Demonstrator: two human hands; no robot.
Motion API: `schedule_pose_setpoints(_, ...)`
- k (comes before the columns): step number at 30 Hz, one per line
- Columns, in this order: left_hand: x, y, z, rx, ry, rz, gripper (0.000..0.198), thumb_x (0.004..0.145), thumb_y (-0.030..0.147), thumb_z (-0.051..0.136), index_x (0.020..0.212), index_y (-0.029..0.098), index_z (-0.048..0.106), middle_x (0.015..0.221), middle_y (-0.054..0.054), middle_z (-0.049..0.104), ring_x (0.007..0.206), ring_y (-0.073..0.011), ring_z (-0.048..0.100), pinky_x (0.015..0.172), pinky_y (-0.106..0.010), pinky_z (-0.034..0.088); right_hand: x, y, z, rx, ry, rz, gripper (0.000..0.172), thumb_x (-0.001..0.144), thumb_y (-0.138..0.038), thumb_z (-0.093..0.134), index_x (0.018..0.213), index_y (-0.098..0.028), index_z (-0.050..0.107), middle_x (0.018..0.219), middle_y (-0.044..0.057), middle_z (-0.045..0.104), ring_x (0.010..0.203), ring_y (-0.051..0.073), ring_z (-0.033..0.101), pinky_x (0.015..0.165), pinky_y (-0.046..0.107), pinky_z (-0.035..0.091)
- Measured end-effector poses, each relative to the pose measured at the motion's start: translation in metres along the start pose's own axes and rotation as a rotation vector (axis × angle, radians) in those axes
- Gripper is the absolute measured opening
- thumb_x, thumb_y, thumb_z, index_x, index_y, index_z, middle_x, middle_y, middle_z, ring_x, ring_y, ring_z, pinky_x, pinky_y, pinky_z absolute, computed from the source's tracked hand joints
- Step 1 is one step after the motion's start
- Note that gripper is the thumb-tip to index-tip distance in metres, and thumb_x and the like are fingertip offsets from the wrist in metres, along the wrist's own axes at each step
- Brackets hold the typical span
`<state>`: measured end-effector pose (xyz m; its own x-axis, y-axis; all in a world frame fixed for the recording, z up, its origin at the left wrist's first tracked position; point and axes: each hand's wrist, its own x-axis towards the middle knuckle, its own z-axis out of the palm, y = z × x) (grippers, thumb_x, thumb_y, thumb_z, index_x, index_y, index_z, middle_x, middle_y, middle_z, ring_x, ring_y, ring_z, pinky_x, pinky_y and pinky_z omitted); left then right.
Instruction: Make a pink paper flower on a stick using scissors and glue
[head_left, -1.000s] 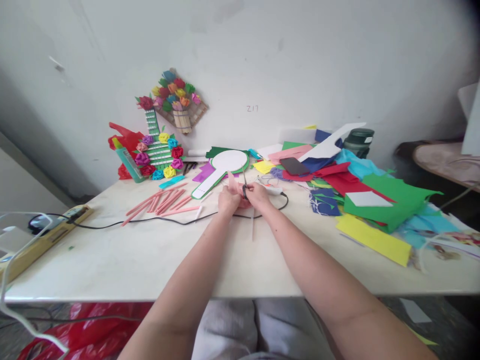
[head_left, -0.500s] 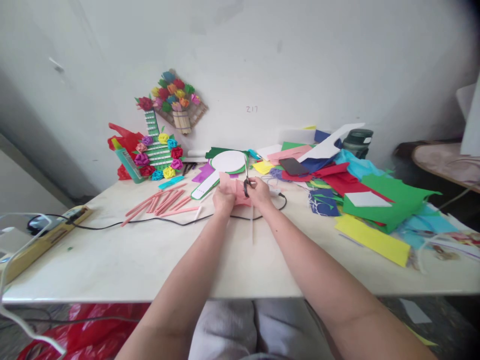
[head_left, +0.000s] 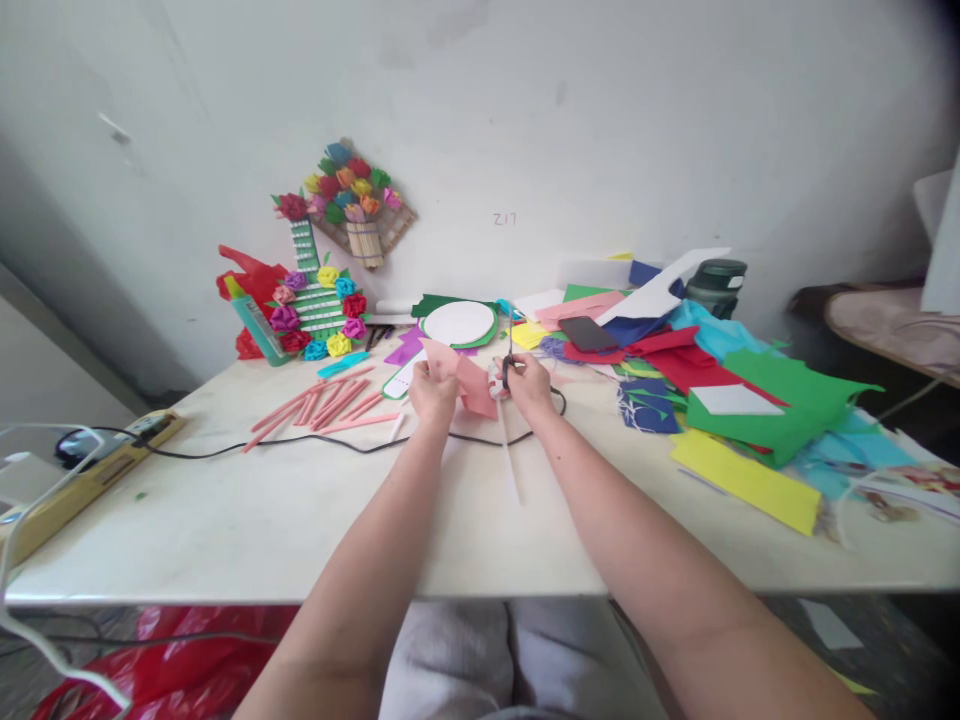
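Note:
My left hand [head_left: 435, 393] pinches a piece of pink paper [head_left: 474, 385], which hangs creased between the two hands. In my right hand [head_left: 529, 385] are scissors [head_left: 511, 362] with dark handles, their blades pointing up and away from me. A white glue gun [head_left: 496, 380] lies partly hidden behind the paper and the right hand, with a black cord. A thin white glue stick [head_left: 510, 470] runs toward me on the table below the hands. Behind them lies a round white paper shape [head_left: 459, 322] with a green edge and a long handle-like strip [head_left: 397, 380].
Rolled pink paper sticks [head_left: 337, 402] lie to the left, near a glue bottle [head_left: 256, 320] and a paper-flower guitar shape [head_left: 319, 305]. Coloured sheets [head_left: 780, 400], a phone [head_left: 587, 334] and a dark bottle [head_left: 716, 287] are on the right. A black cord [head_left: 360, 450] crosses the table.
The hands have moved apart. My left hand has shifted left with the pink paper, now more spread out, and the scissors have moved right, away from the paper.

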<state>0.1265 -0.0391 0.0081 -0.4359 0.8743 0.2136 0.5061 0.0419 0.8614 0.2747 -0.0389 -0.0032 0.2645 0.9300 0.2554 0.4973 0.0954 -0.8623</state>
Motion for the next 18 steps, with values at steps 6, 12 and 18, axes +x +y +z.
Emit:
schedule_pose_setpoints(6, 0.008, -0.009, -0.007, -0.05, 0.091, -0.024, 0.038, 0.064, 0.019, 0.06, 0.101, 0.021, 0.05, 0.087, -0.005, 0.064, 0.082, -0.0206, 0.061, 0.073, -0.029, 0.045, -0.001, 0.0, -0.005, -0.145, 0.053, 0.067, 0.031, 0.082, -0.039, 0.049, 0.104, -0.021, 0.06, 0.088, 0.007, 0.069, 0.078, 0.018, 0.065, 0.065, 0.026, 0.046)
schedule_pose_setpoints(12, 0.017, -0.018, -0.003, -0.189, 0.219, 0.0, 0.026, 0.058, 0.019, 0.061, 0.081, 0.021, 0.051, 0.077, -0.004, 0.061, 0.076, -0.021, 0.06, 0.068, -0.03, 0.046, -0.002, -0.01, -0.017, -0.445, 0.16, -0.045, 0.03, 0.079, -0.035, 0.051, 0.108, -0.026, 0.056, 0.092, 0.004, 0.068, 0.087, 0.022, 0.062, 0.071, 0.03, 0.043)
schedule_pose_setpoints(18, 0.025, -0.025, -0.001, -0.384, 0.238, -0.039, 0.031, 0.056, 0.018, 0.063, 0.084, 0.02, 0.051, 0.075, -0.001, 0.058, 0.077, -0.0198, 0.061, 0.067, -0.029, 0.047, 0.004, -0.005, -0.031, -0.734, -0.019, -0.152, 0.026, 0.078, -0.031, 0.054, 0.104, -0.028, 0.056, 0.088, 0.004, 0.067, 0.084, 0.022, 0.062, 0.069, 0.031, 0.041)
